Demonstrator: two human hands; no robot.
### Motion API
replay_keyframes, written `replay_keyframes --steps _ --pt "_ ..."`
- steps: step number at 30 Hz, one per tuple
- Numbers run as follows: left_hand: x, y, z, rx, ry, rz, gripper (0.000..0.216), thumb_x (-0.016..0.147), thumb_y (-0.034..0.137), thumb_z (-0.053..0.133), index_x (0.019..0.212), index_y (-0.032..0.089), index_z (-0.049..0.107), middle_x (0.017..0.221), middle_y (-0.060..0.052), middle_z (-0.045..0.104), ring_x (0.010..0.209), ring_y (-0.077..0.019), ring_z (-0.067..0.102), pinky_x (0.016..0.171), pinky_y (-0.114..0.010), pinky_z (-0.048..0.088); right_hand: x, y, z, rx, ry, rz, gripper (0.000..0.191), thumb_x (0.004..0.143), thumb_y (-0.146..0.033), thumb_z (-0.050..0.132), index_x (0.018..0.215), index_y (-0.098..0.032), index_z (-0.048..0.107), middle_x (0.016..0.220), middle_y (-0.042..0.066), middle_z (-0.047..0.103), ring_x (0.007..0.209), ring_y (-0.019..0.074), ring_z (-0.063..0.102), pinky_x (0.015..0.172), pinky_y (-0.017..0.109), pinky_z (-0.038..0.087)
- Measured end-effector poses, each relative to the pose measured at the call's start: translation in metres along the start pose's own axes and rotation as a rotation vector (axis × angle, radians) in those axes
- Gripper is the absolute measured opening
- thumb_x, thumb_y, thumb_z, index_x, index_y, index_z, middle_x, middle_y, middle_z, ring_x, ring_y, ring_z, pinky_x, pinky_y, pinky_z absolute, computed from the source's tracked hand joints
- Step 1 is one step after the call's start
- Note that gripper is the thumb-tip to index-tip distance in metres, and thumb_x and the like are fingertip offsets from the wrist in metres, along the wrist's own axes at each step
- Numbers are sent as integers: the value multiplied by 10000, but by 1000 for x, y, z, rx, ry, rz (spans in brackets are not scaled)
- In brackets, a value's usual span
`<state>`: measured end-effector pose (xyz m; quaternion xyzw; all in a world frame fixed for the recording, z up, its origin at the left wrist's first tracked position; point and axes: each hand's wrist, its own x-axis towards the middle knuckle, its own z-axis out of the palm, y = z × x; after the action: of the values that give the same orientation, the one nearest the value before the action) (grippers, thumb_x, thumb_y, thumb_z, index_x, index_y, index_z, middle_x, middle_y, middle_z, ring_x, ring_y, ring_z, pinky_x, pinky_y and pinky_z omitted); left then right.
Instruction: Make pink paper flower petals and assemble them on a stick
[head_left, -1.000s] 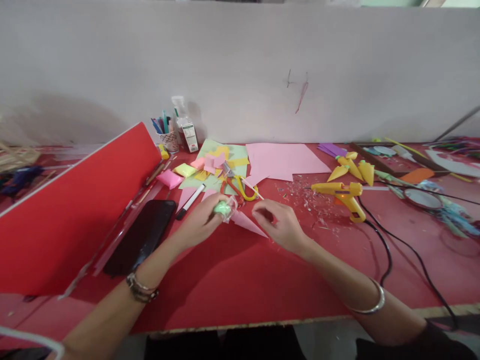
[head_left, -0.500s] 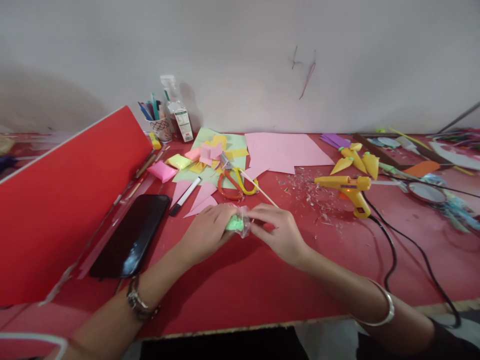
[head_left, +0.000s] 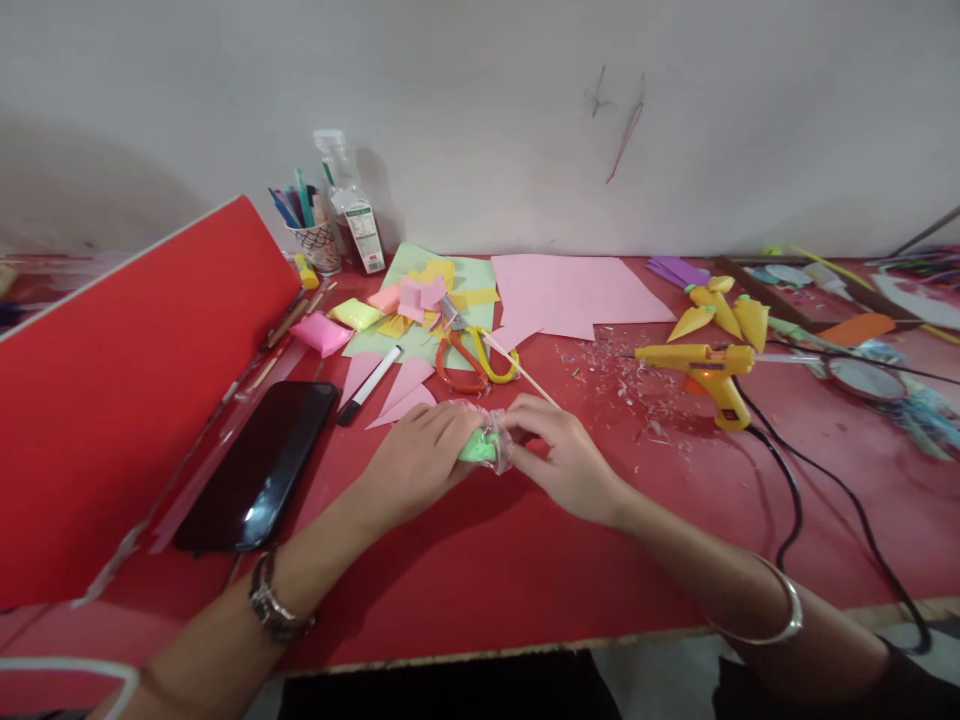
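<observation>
Between my hands is a small clear plastic packet of green clay, held just above the red table. My left hand is closed around the packet's left side, its fingers curled over the top. At the packet's crinkled right end, the thumb and fingers of my right hand pinch the plastic. A thin stick lies just beyond my right fingers. Scissors with orange and yellow handles rest behind the packet, and a white marker with a black cap lies past my left hand.
A black phone and a raised red board stand left. On the right lies a yellow glue gun with its cable, near paper scraps. Pink paper, pink and yellow clay packets, a pen cup and a bottle are behind.
The view has shifted slightly. Both hands keep their hold on the packet, and my right fingers look a little more bent at its end.
</observation>
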<state>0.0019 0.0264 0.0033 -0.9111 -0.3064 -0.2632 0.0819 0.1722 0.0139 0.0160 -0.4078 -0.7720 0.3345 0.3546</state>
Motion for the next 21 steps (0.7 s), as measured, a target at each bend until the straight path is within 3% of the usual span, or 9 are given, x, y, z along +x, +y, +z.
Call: replay_keyframes --steps 4,10,14,21 --pt "1 -1 -2 -90 10 -63 285 873 297 264 836 129 491 757 -88 626 672 -175 576 575 -278 428 3 4 -1 300 139 75 62 740 -170 502 693 -171 543 656 -28 497 588 62 490 554 201 413" --pt "-7 -17 -4 -130 -89 -280 204 810 261 354 902 147 496 829 -73 622 739 -180 578 611 -268 431 8 16 -8 696 430 271 69 700 -255 564 719 -189 554 580 -52 567 541 51 535 528 184 439" --pt "-8 -27 -8 -12 -140 -417 236 758 297 415 926 158 506 869 -70 624 760 -208 582 615 -282 427 9 18 -8 739 374 323 113 628 -232 643 695 -182 567 600 -49 593 556 52 561 537 179 449" --pt "-11 -32 -7 289 -221 -608 298 738 286 449 974 126 536 929 -103 597 789 -262 582 626 -331 432 6 15 -4 655 243 277 115 660 -179 618 759 -183 559 620 -51 605 574 56 586 589 195 484"
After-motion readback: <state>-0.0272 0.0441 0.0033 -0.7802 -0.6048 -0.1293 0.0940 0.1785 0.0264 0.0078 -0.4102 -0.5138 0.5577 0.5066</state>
